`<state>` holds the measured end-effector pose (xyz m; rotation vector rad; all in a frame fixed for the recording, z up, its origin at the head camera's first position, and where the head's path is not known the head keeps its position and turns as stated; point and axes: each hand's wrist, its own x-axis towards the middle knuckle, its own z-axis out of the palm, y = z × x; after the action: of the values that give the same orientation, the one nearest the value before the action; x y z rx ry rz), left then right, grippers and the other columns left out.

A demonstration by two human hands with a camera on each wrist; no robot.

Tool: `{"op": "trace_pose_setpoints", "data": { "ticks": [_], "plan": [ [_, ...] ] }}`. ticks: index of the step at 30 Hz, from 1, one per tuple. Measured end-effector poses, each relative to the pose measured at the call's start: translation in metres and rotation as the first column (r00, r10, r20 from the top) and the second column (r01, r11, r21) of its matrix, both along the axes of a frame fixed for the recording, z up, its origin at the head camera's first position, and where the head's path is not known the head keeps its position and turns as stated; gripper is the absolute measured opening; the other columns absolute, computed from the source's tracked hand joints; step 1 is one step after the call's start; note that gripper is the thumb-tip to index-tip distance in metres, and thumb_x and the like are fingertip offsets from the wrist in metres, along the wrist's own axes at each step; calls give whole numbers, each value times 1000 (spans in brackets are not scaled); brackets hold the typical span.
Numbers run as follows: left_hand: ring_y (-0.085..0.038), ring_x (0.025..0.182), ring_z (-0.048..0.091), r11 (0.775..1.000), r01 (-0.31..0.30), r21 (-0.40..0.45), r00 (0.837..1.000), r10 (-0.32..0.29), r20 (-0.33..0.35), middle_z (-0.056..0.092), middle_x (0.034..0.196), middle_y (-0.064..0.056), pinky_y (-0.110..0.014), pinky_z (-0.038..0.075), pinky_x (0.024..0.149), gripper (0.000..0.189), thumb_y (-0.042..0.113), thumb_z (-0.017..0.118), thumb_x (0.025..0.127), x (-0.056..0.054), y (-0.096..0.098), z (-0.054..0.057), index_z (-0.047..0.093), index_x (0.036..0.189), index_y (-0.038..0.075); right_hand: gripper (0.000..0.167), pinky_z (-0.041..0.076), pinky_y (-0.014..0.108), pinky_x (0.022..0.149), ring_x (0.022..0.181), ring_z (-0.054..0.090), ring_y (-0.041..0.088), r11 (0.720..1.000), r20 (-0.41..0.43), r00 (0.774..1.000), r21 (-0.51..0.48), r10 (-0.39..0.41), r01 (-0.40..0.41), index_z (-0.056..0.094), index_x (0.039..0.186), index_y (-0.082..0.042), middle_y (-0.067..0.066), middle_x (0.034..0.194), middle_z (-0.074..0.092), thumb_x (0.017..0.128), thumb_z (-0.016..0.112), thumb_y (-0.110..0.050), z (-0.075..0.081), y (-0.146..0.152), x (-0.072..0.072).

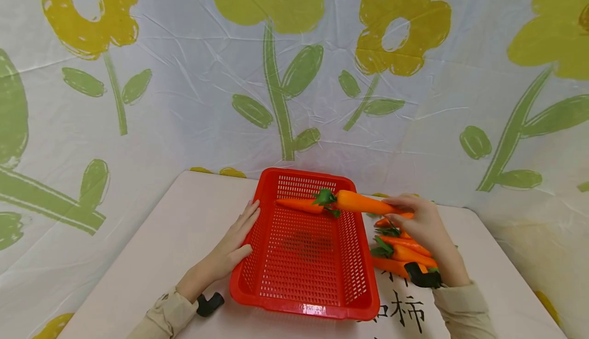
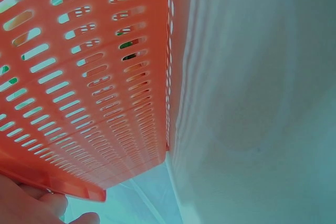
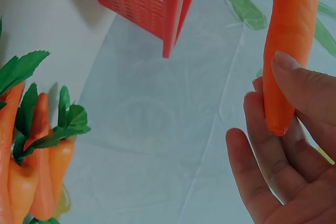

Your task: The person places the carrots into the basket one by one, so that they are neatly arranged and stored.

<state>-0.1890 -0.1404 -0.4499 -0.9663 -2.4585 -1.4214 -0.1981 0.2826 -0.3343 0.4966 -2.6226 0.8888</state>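
A red plastic basket [image 1: 301,272] with slotted walls stands upright on the table. Inside it, near the far end, lies one orange carrot [image 1: 301,205] with green leaves. My left hand [image 1: 232,244] rests against the basket's left rim, its fingers extended along it. My right hand [image 1: 421,221] pinches another carrot [image 1: 363,202] by its narrow tip, thumb on one side and fingers on the other. That carrot is held over the basket's right rim, its leafy end pointing inward. In the right wrist view the carrot [image 3: 291,35] shows only its tip half.
Several more carrots [image 1: 409,252] lie in a pile right of the basket, partly hidden under the right hand and wrist. Black printed characters [image 1: 407,311] mark the pale table [image 1: 207,201]. A flower-patterned cloth [image 1: 184,73] hangs behind the table.
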Motion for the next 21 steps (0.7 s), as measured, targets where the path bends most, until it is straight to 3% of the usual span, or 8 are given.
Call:
{"op": "trace_pose_setpoints", "data": {
  "ticks": [8, 14, 21],
  "plan": [
    [-35, 151, -3, 1000, 9, 7, 1000, -9, 8, 6, 166, -12, -56, 2, 118, 78, 0, 40, 82, 1, 0, 1, 16, 156, -3, 30, 56, 29, 69, 87, 70, 31, 997, 25, 997, -5, 73, -73, 75, 108, 1, 12, 99, 71, 79, 76, 7, 1, -14, -10],
    [-35, 151, -4, 1000, 19, 17, 1000, -20, 9, 5, 166, -13, -39, -2, 120, 79, -1, 40, 82, 1, 0, 1, 15, 157, -3, 28, 56, 29, 66, 85, 67, 30, 996, 43, 995, 0, 94, -94, 75, 106, 1, 14, 100, 71, 78, 76, 8, 2, -24, -17],
    [-31, 152, -6, 999, 27, 22, 1000, -27, 9, 4, 166, -13, -36, -3, 120, 78, -1, 40, 83, 1, -1, 0, 15, 157, -3, 26, 54, 29, 62, 80, 66, 26, 993, 62, 991, 4, 118, -118, 76, 103, 1, 13, 98, 70, 78, 76, 9, -5, -32, -23]
  ]
}}
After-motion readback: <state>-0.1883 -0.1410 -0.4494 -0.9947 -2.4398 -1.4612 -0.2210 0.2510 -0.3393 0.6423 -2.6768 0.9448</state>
